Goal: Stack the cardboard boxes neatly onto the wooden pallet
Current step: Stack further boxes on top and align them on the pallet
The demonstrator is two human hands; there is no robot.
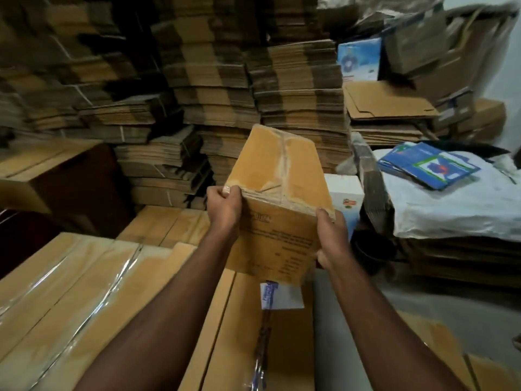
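Cramped storeroom, flattened cartons (298,88) stacked high along the far wall, taped boxes (84,277) covering the near surface. Print on the held cardboard box (277,198) is too blurry to read. Left hand (224,206) and right hand (329,238) grip its sides, arms stretched forward, box tilted mid-air at centre.

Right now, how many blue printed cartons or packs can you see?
2. One blue printed carton stands upright at the back right, above flattened cardboard. One blue printed pack lies flat on the white-covered pile at right. More may be hidden among the stacks.
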